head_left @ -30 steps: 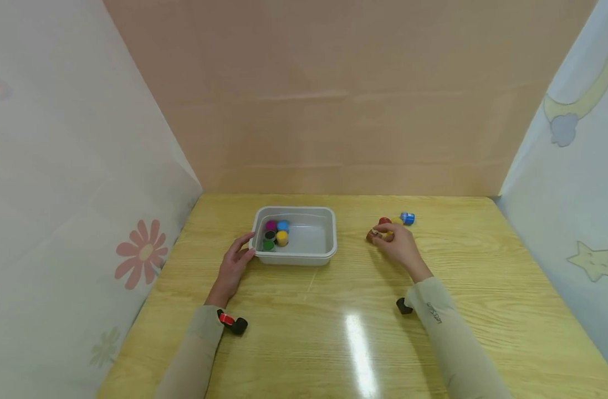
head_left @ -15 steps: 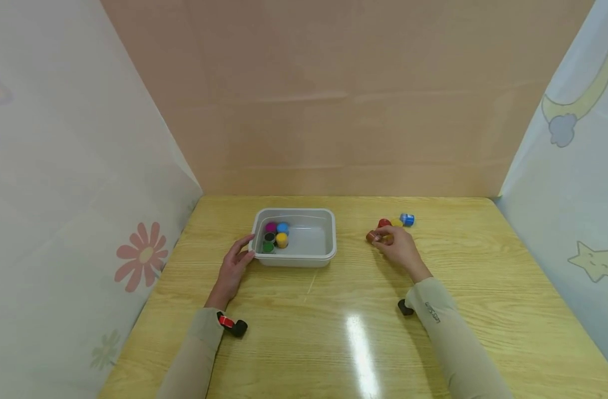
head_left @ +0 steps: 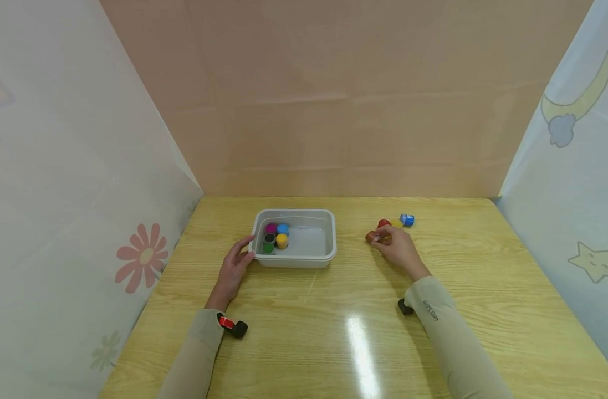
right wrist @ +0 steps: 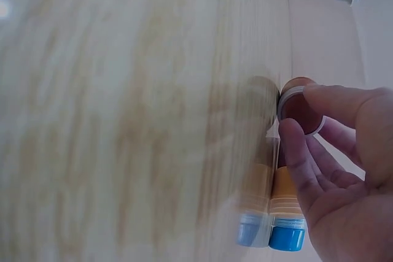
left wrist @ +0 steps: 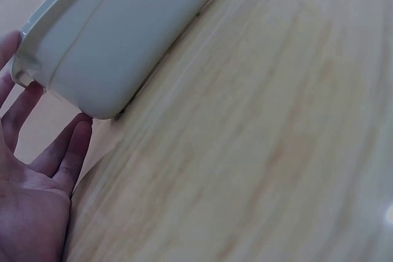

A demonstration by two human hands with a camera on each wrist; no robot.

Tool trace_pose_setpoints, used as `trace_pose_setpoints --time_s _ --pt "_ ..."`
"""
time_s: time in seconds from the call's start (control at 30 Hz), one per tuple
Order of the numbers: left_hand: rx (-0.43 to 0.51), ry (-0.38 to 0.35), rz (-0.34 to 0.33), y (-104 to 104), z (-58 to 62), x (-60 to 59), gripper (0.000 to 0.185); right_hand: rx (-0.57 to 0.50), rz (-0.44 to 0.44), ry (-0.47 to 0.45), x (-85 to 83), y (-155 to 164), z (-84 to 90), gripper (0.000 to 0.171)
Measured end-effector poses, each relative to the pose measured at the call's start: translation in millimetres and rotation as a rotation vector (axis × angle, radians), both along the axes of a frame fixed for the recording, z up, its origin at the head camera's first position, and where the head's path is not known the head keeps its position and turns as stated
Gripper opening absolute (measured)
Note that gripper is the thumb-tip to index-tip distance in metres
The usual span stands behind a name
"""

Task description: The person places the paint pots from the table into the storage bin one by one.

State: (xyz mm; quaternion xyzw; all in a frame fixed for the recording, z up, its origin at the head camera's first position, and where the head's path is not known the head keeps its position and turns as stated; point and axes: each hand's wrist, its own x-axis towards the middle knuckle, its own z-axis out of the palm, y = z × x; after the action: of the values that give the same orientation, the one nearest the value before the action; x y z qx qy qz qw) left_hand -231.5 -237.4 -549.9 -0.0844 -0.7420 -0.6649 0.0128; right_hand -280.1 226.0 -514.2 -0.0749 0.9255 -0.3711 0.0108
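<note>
The left hand [head_left: 230, 275] holds the left front corner of a pale grey plastic tub [head_left: 304, 262]. In the left wrist view, fingertips meet the tub's rim [left wrist: 26, 73] and lower side. Inside the tub's left part stand several small paint pots: magenta [head_left: 271, 228], light blue [head_left: 282, 228], black [head_left: 269, 238], orange-yellow [head_left: 282, 240] and green [head_left: 268, 248]. To the right of the tub, the right hand [head_left: 398, 247] pinches a small brown paint pot [head_left: 371, 236] between thumb and fingers; it lies on its side, partly hidden by the hand.
Beyond the right hand lie a red pot [head_left: 384, 223], a yellow pot [head_left: 397, 223] and a blue pot [head_left: 407, 220]. All rest on a wood-grain table [head_left: 304, 316]. Patterned white side walls and a tan back wall [head_left: 304, 111] surround it.
The right fingers have shifted slightly on the brown pot, which now lies tipped towards the left. The left hand and the tub stay in place.
</note>
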Motion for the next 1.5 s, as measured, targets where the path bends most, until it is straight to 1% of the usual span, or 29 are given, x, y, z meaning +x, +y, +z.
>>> trace_pose_setpoints --time_s 0.33,0.57,0.73,0.93,1.07,1.13,1.3,1.5 --pt "-0.016 -0.001 0.002 0 0.7 -0.1 0.05 -0.004 0.013 -0.02 -1.0 3 -0.2 0.038" --pt "-0.003 0.007 -0.004 0 0.3 -0.6 0.05 -0.007 0.0 -0.042 0.8 9 4.9 0.035" --pt "-0.007 0.0 -0.006 -1 -0.8 -1.8 0.05 -0.048 0.0 -0.057 4.4 12 9.4 0.032" --pt "-0.001 0.001 0.0 -1 -1.5 -1.5 0.05 -0.144 0.006 -0.077 7.4 13 14.6 0.034" --pt "-0.003 0.007 0.003 -1 -1.2 -1.1 0.051 -0.205 -0.002 -0.079 10.4 13 19.2 0.04" --pt "0.011 0.017 -0.003 -1 -1.8 -1.4 0.05 -0.241 0.002 -0.072 11.6 14 20.7 0.045" --pt "0.042 0.044 -0.028 -1 -3.5 -2.2 0.05 -0.38 0.033 -0.072 12.6 14 24.5 0.049" --pt "0.031 0.053 -0.027 0 -3.5 -1.8 0.05 -0.532 0.036 -0.065 11.3 12 26.8 0.051"
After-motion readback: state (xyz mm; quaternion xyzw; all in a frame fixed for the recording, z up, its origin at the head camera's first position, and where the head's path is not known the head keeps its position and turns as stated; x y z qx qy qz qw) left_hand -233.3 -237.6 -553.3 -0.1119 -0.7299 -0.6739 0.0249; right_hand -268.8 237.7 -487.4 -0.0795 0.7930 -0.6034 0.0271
